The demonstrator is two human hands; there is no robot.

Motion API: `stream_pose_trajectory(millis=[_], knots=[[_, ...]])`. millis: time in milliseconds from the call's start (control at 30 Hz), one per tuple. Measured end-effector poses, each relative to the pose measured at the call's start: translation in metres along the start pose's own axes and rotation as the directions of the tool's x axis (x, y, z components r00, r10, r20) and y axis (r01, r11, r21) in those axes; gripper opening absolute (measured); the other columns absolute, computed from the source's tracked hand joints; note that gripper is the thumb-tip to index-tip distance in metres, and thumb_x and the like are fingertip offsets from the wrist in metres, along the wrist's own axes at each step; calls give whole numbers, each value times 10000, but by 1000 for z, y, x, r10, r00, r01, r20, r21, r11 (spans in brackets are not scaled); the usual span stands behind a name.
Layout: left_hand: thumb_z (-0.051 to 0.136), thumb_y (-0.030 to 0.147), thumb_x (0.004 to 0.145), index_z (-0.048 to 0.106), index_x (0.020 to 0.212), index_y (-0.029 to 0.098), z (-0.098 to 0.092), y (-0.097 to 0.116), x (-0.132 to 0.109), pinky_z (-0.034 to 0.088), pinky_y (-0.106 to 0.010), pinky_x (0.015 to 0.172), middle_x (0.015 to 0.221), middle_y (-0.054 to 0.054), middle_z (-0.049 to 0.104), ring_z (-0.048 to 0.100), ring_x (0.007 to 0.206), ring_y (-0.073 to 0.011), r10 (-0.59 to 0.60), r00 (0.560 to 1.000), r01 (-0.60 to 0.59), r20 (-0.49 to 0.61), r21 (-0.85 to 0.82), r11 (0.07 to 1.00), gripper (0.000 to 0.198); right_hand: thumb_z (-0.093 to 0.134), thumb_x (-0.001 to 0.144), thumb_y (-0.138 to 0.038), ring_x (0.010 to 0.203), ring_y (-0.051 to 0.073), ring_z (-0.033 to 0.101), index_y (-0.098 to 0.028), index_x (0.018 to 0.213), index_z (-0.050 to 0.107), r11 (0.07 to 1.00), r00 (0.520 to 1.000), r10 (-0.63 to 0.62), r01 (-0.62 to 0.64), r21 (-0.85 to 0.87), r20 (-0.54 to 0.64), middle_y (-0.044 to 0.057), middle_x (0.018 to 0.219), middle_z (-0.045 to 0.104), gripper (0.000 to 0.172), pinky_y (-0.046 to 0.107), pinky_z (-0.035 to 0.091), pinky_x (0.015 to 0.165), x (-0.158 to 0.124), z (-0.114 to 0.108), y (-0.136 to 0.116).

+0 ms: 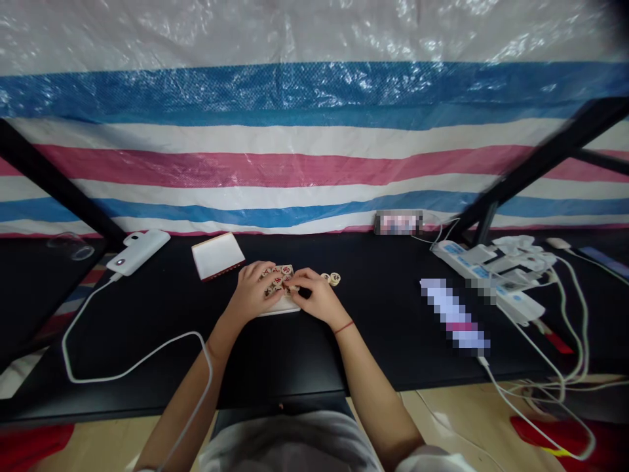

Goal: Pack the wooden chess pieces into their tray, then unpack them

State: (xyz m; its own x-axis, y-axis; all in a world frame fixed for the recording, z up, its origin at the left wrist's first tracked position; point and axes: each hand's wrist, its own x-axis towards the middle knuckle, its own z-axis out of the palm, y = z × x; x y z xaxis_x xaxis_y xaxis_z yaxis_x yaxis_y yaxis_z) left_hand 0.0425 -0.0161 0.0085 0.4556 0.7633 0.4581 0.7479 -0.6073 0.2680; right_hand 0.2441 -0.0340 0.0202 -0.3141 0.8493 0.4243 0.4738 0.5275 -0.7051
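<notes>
A small white box (280,305) full of round wooden xiangqi pieces (278,280) lies on the black desk before me. The pieces carry red and dark characters. My left hand (253,292) grips the box from its left side, fingers bent over the far edge and thumb along the near part. Over the right side of the box, my right hand (314,295) has thumb and fingers pinched together at a xiangqi piece, which they partly cover. Just beyond that hand, several loose xiangqi pieces (335,278) lie on the desk.
A white box lid (218,256) sits to the left, near a white power bank (139,252) with its cable. On the right are a phone (455,314), a loaded power strip (491,278) and tangled cords. Striped sheeting (314,144) hangs behind the desk.
</notes>
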Motion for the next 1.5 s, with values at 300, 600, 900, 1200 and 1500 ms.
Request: stream_pose_trajectory(millis=[300, 600, 900, 1200, 1500], knots=[[590, 426, 840, 590, 1252, 239, 21, -19, -10, 336, -508, 1098, 1374, -103, 512, 430, 1301, -304, -116, 991, 122, 70, -86, 989, 452, 701, 796, -222, 824, 195, 519, -182, 849, 663, 925, 990, 63, -12, -380, 123, 47, 840, 656, 76, 336, 420, 809, 2, 6, -5], [598, 411, 838, 595, 1240, 243, 25, -22, -12, 344, -501, 1105, 1363, -97, 523, 442, 1294, -295, -110, 992, 116, 59, -105, 988, 436, 666, 823, -225, 803, 198, 497, -188, 890, 650, 866, 989, 54, 21, -500, 136, 52, 852, 597, 79, 319, 378, 749, 3, 12, -6], [584, 445, 846, 616, 1211, 239, 26, -21, -13, 347, -500, 1106, 1348, -98, 533, 445, 1288, -294, -121, 992, 126, 48, -112, 986, 419, 672, 819, -222, 774, 184, 498, -190, 853, 616, 901, 993, 50, 2, -434, 108, 32, 826, 569, 74, 308, 385, 739, 3, 13, -6], [574, 432, 852, 624, 1193, 236, 25, -20, -12, 358, -500, 1100, 1341, -97, 538, 452, 1283, -288, -121, 991, 126, 55, -115, 985, 395, 659, 843, -274, 792, 184, 522, -184, 887, 630, 947, 994, 62, -28, -320, 95, 37, 844, 586, 103, 310, 407, 772, 1, 13, -2], [565, 415, 862, 623, 1195, 238, 24, -20, -12, 360, -501, 1101, 1342, -97, 538, 448, 1287, -286, -125, 991, 130, 54, -125, 984, 381, 652, 851, -273, 798, 190, 539, -189, 885, 651, 942, 994, 67, -33, -335, 90, 44, 843, 601, 91, 325, 424, 781, 1, 11, -5]])
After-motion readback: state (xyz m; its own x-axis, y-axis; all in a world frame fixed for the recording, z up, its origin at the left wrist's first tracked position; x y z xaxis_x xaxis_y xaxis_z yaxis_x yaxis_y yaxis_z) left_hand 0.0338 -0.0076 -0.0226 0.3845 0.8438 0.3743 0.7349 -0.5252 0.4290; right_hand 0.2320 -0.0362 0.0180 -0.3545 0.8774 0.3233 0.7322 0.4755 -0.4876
